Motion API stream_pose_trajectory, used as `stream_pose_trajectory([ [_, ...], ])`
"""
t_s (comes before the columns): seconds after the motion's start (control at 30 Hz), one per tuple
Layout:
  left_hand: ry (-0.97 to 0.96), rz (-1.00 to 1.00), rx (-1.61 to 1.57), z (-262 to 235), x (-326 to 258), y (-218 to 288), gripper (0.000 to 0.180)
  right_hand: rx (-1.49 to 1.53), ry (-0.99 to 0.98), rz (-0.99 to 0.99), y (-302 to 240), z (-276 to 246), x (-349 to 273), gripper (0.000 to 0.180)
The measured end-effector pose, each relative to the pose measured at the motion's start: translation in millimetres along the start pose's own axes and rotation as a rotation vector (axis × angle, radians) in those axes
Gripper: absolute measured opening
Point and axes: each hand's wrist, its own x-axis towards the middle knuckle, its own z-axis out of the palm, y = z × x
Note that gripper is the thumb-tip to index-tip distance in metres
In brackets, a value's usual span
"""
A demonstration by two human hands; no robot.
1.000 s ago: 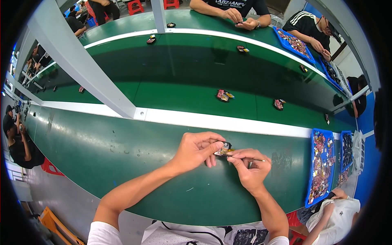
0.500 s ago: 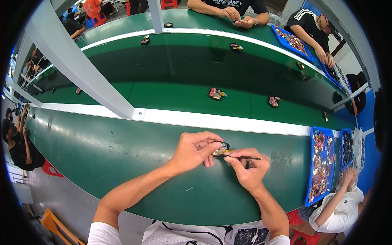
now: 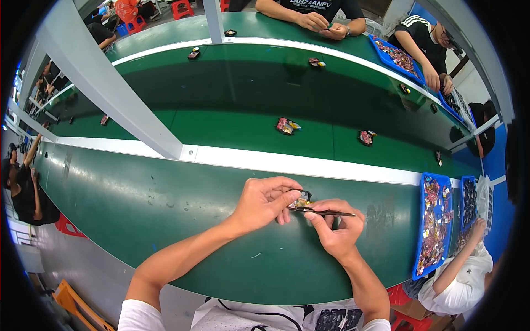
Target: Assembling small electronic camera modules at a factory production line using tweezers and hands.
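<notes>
Head: lettered shirt [image 3: 316,7]; fingers [image 3: 335,206] hold tool [image 3: 344,214]

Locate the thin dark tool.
In the head view, the thin dark tool is right of centre in the right hand, by the small black-framed part in the left hand.

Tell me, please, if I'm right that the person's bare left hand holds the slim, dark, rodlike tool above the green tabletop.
Not the left hand: the head view shows the right hand holding the slim, dark, rodlike tool above the green tabletop.
</notes>
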Motion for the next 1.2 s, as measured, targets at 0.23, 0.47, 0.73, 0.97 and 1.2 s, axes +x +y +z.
stream_pose_trajectory([
  [0.23, -0.014, -0.017, 0.013, 6.4, 3.2, -0.5, 0.021, -0.043, -0.018, -0.041, 3.4, -7.2, 0.2, 0.017],
  [0.47, -0.050, 0.012, -0.020, 7.2, 5.3, 0.4, 0.023, -0.105, -0.015, -0.091, -2.2, -9.3, 1.4, 0.017],
  [0.73, -0.037, -0.042, 0.024, 13.9, 8.0, -0.5, 0.024, -0.222, -0.003, -0.300, 1.9, -11.1, -3.0, 0.019],
  [0.97, 0.057, -0.019, 0.074, 18.6, 8.7, -4.6, 0.018, -0.229, -0.013, -0.310, 2.0, -4.6, -1.6, 0.021],
  [1.2, 0.212, 0.015, 0.157, 6.5, 22.9, 16.1, 0.018, -0.057, 0.124, -0.198, 6.9, -9.2, 0.3, 0.020],
])
